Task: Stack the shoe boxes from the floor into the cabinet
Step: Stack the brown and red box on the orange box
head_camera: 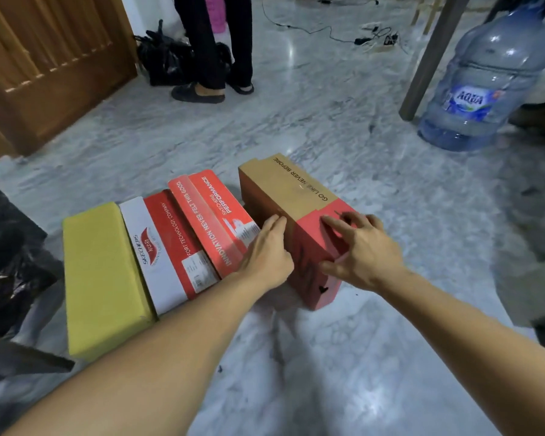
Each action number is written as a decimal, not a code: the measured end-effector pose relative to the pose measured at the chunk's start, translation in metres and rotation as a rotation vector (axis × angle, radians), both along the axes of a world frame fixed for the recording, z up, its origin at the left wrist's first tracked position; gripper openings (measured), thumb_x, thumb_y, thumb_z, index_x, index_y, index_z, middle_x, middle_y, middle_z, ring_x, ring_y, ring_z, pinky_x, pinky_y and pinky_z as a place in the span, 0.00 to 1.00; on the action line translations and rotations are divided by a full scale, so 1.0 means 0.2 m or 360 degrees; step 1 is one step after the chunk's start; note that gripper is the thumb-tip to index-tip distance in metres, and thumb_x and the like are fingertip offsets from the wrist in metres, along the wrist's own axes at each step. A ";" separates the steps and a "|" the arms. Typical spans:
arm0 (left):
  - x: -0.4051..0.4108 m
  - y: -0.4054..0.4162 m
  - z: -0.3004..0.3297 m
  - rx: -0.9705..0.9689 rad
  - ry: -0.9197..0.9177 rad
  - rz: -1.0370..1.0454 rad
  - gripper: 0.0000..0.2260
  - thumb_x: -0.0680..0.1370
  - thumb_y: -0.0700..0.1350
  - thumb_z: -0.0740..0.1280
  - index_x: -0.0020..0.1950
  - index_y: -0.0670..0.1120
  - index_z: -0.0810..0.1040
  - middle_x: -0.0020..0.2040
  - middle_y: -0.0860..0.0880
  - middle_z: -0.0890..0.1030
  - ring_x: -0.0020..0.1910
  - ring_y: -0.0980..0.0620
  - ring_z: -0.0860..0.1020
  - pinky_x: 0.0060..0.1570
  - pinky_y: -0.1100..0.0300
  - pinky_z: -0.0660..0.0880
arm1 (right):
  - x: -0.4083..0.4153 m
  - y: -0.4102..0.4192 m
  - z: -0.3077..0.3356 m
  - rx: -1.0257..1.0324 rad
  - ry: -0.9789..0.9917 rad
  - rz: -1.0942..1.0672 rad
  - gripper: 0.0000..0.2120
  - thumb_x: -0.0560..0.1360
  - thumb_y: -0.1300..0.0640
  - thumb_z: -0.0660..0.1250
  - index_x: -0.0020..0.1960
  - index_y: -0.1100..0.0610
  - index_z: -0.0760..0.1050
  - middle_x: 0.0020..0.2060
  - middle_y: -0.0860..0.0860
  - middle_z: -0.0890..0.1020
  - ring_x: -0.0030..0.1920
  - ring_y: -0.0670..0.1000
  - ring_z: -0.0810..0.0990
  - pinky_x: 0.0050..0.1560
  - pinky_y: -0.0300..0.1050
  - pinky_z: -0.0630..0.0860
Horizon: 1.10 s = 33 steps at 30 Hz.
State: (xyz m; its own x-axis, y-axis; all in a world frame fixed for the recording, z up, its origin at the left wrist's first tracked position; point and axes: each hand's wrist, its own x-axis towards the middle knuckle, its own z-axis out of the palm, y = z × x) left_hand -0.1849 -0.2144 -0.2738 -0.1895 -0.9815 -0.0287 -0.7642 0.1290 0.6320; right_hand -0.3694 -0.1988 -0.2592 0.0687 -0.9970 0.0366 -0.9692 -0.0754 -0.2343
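Observation:
Several shoe boxes lie side by side on the marble floor. The rightmost is a brown and red box (291, 190) with black lettering. My left hand (266, 253) presses flat against its left side with straight fingers. My right hand (361, 250) lies over its red near end, fingers spread on the top and thumb against the near face. To the left lie an orange-red Skechers box (211, 215), a red and white Skechers box (161, 250) and a yellow box (101, 278). No cabinet interior is in view.
A large blue water jug (488, 80) stands at the right beside a wooden leg (428, 58). A person's legs (216, 45) and black bags (164, 58) are at the back. A wooden panelled door (44, 64) is at the left. Cables (375, 37) lie far back.

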 end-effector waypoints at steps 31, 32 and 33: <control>-0.20 0.46 -0.23 0.0475 0.0664 0.0246 0.33 0.69 0.30 0.74 0.67 0.54 0.68 0.51 0.57 0.77 0.52 0.58 0.75 0.49 0.72 0.70 | -0.83 0.67 -0.27 0.0081 -0.1733 -0.0915 0.14 0.76 0.49 0.67 0.60 0.52 0.73 0.44 0.47 0.81 0.40 0.48 0.79 0.43 0.53 0.78; -0.21 0.47 -0.25 0.0477 0.0649 0.0243 0.32 0.68 0.30 0.74 0.65 0.54 0.69 0.51 0.57 0.77 0.53 0.56 0.76 0.49 0.70 0.70 | -0.81 0.67 -0.29 0.0027 -0.1672 -0.0887 0.12 0.77 0.49 0.66 0.59 0.50 0.73 0.43 0.47 0.80 0.39 0.47 0.78 0.41 0.49 0.77; -0.21 0.47 -0.27 0.0496 0.0649 0.0258 0.31 0.67 0.32 0.75 0.63 0.53 0.70 0.53 0.55 0.78 0.55 0.54 0.76 0.52 0.65 0.72 | -0.80 0.66 -0.31 -0.0018 -0.1577 -0.0855 0.10 0.78 0.49 0.65 0.58 0.49 0.74 0.42 0.45 0.80 0.39 0.45 0.77 0.40 0.45 0.75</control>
State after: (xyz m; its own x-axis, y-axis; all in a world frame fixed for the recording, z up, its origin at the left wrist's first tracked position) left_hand -0.2272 -0.1200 -0.3271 -0.0929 -0.9558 -0.2789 -0.4433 -0.2111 0.8711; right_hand -0.5301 -0.0673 -0.3221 -0.4334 -0.8879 -0.1541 -0.2634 0.2884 -0.9206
